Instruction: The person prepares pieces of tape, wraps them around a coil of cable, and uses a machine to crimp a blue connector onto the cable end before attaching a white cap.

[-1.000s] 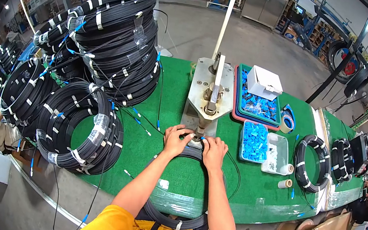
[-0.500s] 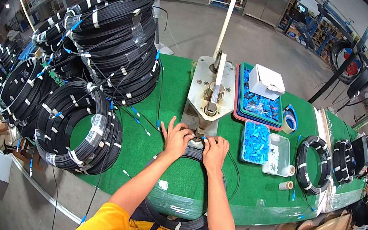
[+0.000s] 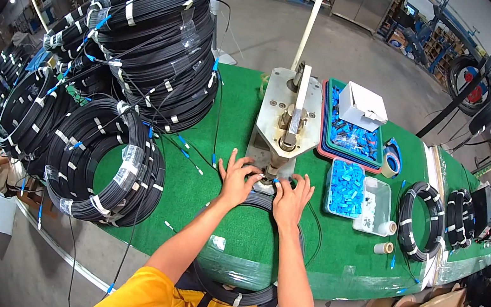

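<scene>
A metal hand press (image 3: 291, 112) stands upright on the green-covered table. Both my hands are at its base, under the ram. My left hand (image 3: 236, 181) pinches with thumb and forefinger at the press's foot, other fingers raised; what is in the pinch is too small to make out. From the other side my right hand (image 3: 291, 200) closes its thumb and forefinger on a small blue connector (image 3: 275, 181). Below my hands, a coil of black cable (image 3: 260, 201) lies between my forearms and reaches to the table's front edge.
Tall stacks of black cable coils (image 3: 152, 55) fill the left side. At right are a tray of blue parts (image 3: 350, 138), a clear box of blue connectors (image 3: 346, 189), a box with white bits (image 3: 382, 204), tape (image 3: 390, 165) and another coil (image 3: 421, 220). Other people work at both sides.
The view has shifted slightly, so the scene sits a little differently. My hands stay at the press's base, with only small finger movements; the raised fingers of my right hand spread slightly more.
</scene>
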A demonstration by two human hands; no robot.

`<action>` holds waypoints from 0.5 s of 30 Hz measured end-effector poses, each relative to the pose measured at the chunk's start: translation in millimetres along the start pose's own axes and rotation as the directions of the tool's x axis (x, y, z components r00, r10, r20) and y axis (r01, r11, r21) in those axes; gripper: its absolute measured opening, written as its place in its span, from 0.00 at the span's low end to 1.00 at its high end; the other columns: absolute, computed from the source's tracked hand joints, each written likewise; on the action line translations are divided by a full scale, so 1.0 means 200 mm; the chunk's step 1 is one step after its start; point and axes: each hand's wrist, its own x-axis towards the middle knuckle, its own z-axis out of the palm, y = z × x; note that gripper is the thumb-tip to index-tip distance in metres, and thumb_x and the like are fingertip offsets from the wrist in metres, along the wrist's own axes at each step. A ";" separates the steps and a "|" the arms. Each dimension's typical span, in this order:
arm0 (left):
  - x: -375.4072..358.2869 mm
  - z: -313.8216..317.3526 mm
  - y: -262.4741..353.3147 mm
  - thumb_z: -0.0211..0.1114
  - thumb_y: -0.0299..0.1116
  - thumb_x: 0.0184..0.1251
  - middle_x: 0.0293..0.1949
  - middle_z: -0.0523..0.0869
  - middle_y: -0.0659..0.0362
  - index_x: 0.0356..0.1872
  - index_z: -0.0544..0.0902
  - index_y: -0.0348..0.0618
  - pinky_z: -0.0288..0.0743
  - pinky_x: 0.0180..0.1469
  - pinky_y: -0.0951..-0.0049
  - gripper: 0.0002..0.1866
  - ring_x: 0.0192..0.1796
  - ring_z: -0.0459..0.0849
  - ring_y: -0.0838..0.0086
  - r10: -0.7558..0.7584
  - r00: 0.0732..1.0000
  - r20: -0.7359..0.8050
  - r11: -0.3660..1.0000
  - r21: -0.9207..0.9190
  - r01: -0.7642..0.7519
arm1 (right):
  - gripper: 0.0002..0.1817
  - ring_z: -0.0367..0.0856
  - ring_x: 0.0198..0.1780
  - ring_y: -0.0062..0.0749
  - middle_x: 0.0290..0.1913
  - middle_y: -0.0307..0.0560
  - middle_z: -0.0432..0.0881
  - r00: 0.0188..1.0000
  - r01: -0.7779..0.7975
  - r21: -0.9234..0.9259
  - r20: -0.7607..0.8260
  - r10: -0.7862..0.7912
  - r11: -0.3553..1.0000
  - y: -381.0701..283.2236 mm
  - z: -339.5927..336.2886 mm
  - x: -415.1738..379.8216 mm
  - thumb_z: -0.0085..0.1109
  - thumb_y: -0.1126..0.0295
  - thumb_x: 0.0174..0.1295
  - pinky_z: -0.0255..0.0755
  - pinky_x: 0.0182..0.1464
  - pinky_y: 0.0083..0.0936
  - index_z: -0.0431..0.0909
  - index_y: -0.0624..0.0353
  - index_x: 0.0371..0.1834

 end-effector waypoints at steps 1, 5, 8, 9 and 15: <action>0.00 0.01 -0.01 0.69 0.41 0.64 0.58 0.81 0.61 0.39 0.90 0.58 0.31 0.74 0.31 0.07 0.78 0.56 0.52 0.000 1.000 -0.004 1.000 -0.008 0.000 | 0.08 0.59 0.72 0.57 0.59 0.53 0.73 1.000 0.000 0.000 0.000 0.000 1.000 0.00 0.00 0.00 0.61 0.64 0.64 0.47 0.74 0.64 0.87 0.51 0.42; 0.00 0.02 -0.02 0.68 0.41 0.64 0.57 0.82 0.62 0.38 0.91 0.58 0.31 0.74 0.32 0.07 0.78 0.57 0.53 0.051 0.999 -0.016 0.998 -0.019 -0.052 | 0.08 0.60 0.71 0.57 0.60 0.53 0.73 1.000 -0.029 -0.002 0.001 0.029 1.000 0.01 0.01 0.01 0.60 0.64 0.65 0.47 0.73 0.65 0.87 0.50 0.42; -0.01 0.01 -0.02 0.68 0.41 0.64 0.56 0.83 0.62 0.38 0.91 0.58 0.31 0.74 0.32 0.07 0.77 0.58 0.54 0.061 0.997 -0.042 0.998 -0.016 -0.061 | 0.09 0.60 0.71 0.57 0.60 0.53 0.73 0.999 -0.040 0.000 0.002 0.040 0.999 0.00 0.01 0.00 0.60 0.63 0.65 0.48 0.73 0.65 0.87 0.50 0.42; 0.00 0.01 -0.02 0.68 0.41 0.64 0.56 0.83 0.62 0.39 0.91 0.59 0.31 0.75 0.32 0.07 0.77 0.58 0.54 0.062 0.997 -0.046 0.998 -0.015 -0.062 | 0.09 0.60 0.71 0.57 0.60 0.53 0.73 0.999 -0.039 0.003 0.009 0.039 0.999 0.00 0.01 0.00 0.60 0.63 0.65 0.48 0.73 0.65 0.87 0.50 0.42; 0.00 0.01 -0.02 0.69 0.41 0.63 0.57 0.82 0.60 0.39 0.91 0.59 0.30 0.75 0.33 0.07 0.77 0.58 0.53 0.075 0.996 -0.044 0.997 -0.024 -0.077 | 0.09 0.60 0.71 0.58 0.60 0.54 0.73 0.999 -0.050 0.005 -0.009 0.050 0.999 0.00 0.01 0.01 0.60 0.64 0.65 0.49 0.73 0.63 0.87 0.51 0.43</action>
